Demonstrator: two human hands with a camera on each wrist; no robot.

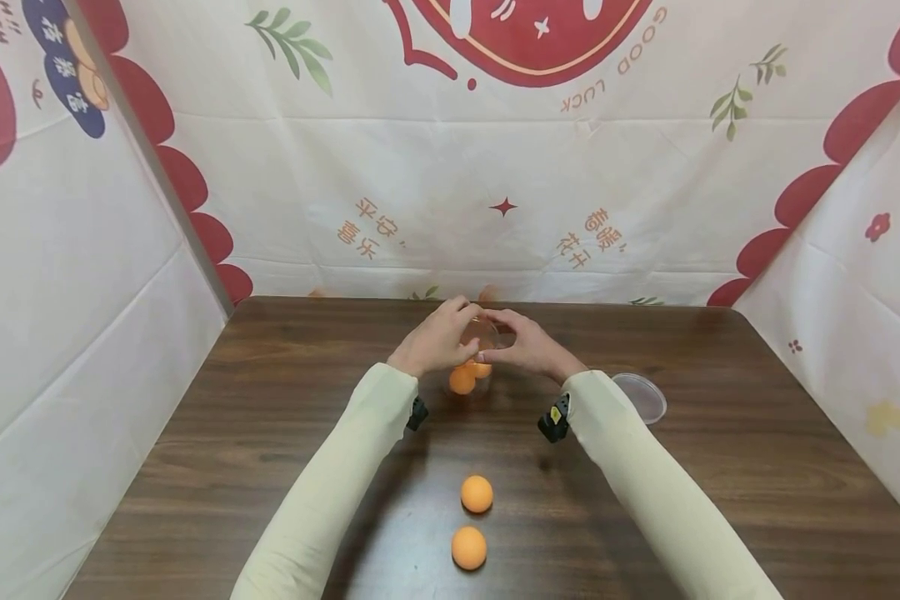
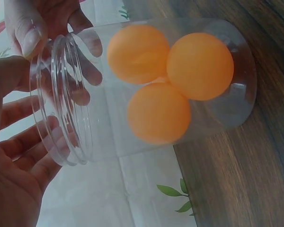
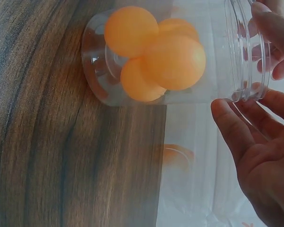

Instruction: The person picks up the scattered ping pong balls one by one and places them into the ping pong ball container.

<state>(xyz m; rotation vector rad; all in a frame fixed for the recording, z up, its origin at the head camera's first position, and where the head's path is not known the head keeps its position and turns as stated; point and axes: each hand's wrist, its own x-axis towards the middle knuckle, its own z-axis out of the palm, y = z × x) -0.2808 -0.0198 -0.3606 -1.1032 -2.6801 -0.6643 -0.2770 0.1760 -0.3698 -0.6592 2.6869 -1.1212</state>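
A clear plastic jar [image 2: 111, 137] stands upright near the table's far edge, its ridged mouth at the top. Several orange ping-pong balls [image 2: 158, 113] lie heaped at its bottom; they also show in the right wrist view [image 3: 175, 61]. My left hand [image 1: 438, 337] holds the jar's rim from the left, thumb and fingers curved about it. From the right, my right hand [image 1: 528, 346] grips the same rim, fingertips touching the ridges. The fingers of both hands nearly meet around the mouth. In the head view the hands cover much of the jar.
Two loose ping-pong balls, a farther one [image 1: 476, 494] and a nearer one [image 1: 468, 547], lie on the brown wooden table [image 1: 217, 467] between my forearms. A round clear lid [image 1: 641, 397] lies beside my right forearm. Printed cloth [image 1: 420, 167] hangs behind the table and at both sides.
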